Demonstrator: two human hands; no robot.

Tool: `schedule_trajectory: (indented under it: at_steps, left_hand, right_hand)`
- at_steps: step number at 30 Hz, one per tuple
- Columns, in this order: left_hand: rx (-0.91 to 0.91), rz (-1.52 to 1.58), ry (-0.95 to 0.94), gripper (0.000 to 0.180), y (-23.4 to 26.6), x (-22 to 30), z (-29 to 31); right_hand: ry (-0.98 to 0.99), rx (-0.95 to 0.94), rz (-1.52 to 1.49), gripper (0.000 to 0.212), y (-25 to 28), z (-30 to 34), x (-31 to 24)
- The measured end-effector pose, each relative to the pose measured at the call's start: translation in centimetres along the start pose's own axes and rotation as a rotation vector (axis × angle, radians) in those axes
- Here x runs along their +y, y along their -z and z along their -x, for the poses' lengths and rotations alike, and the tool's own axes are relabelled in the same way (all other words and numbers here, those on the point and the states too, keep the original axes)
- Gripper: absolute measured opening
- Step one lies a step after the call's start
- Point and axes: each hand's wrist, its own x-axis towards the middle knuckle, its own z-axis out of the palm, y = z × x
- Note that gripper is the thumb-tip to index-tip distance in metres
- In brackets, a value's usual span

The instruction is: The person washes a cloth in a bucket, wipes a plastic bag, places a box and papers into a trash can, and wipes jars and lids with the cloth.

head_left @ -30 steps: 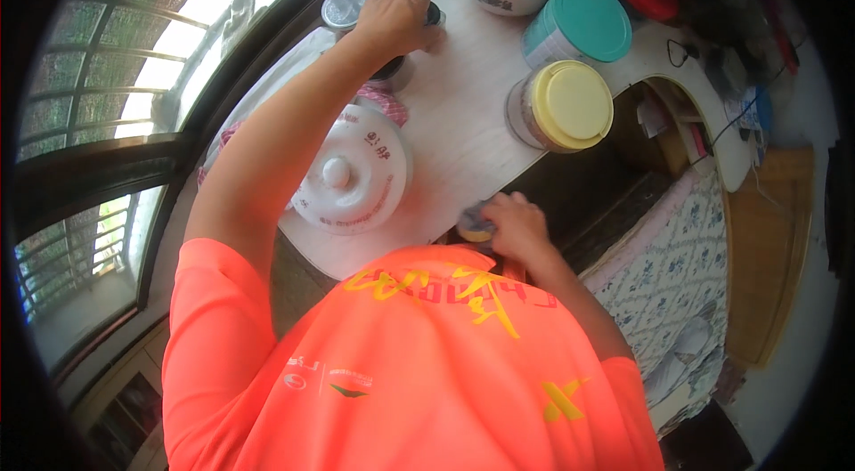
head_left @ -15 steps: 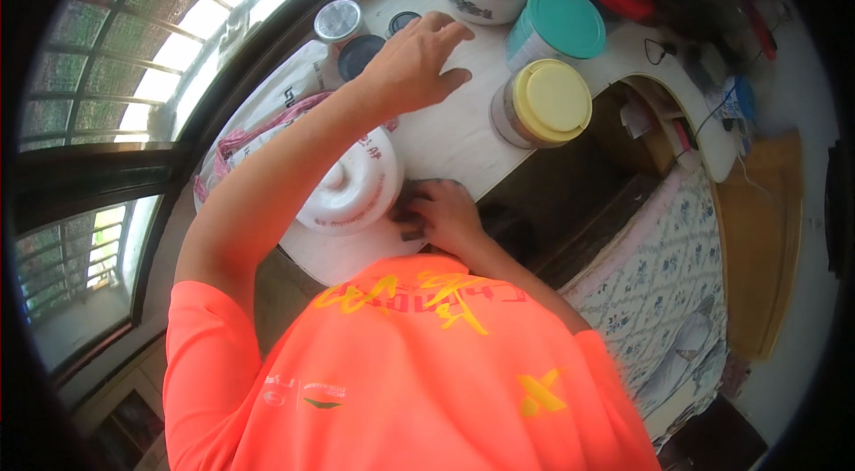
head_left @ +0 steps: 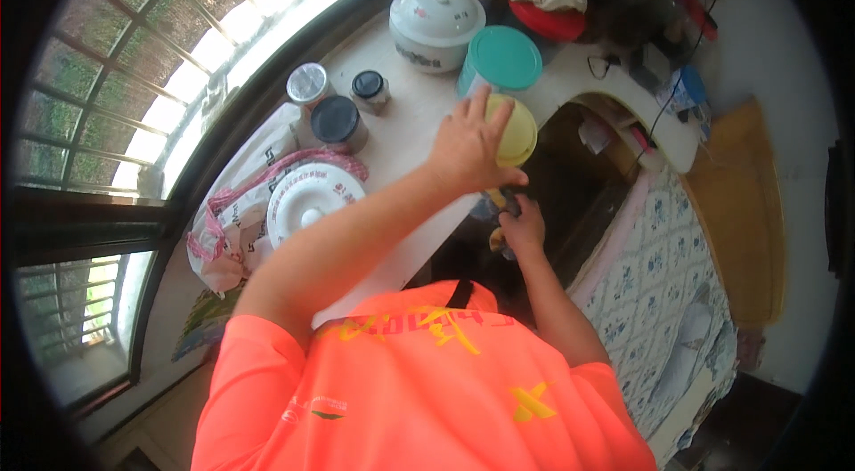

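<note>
With fingers spread, my left hand (head_left: pixel 472 146) is over the jar with the yellow lid (head_left: pixel 521 134) and covers part of it. Whether it touches the lid I cannot tell. Just below it, my right hand (head_left: pixel 525 226) is closed on a bunched grey-blue cloth (head_left: pixel 484 209) with tan patches, beside the table edge. Behind the yellow lid stands a tub with a teal lid (head_left: pixel 506 59). A white lidded pot (head_left: pixel 316 195) sits left of my left forearm, partly hidden by it.
A white covered tureen (head_left: pixel 436 21) stands at the back, near a red bowl (head_left: pixel 548 21) with a beige cloth. Three small jars, including one with a black lid (head_left: pixel 338 121), stand by the barred window. A bed with a flowered cover (head_left: pixel 641 266) lies to the right.
My left hand has moved right, from near the small jars to the yellow-lidded jar. My right hand has left the white pot's side and moved right with the cloth. The view has shifted.
</note>
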Motion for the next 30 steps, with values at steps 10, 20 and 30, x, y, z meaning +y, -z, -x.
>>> schedule_trajectory:
  at_steps: [10, 20, 30]
  left_hand:
    - [0.095, 0.075, 0.124, 0.113, -1.2, -2.9, 0.4]
    - [0.045, 0.101, 0.207, 0.116, 2.0, -4.2, 4.2]
    - [0.297, 0.289, 0.269, 0.112, -0.9, -5.2, 5.2]
  right_hand:
    - [-0.122, -0.164, -0.841, 0.047, 1.6, -4.8, -0.8]
    - [0.143, -0.498, -1.117, 0.039, 11.0, -5.7, -8.4]
    - [0.781, -0.088, -0.335, 0.046, 2.8, -7.6, -11.0]
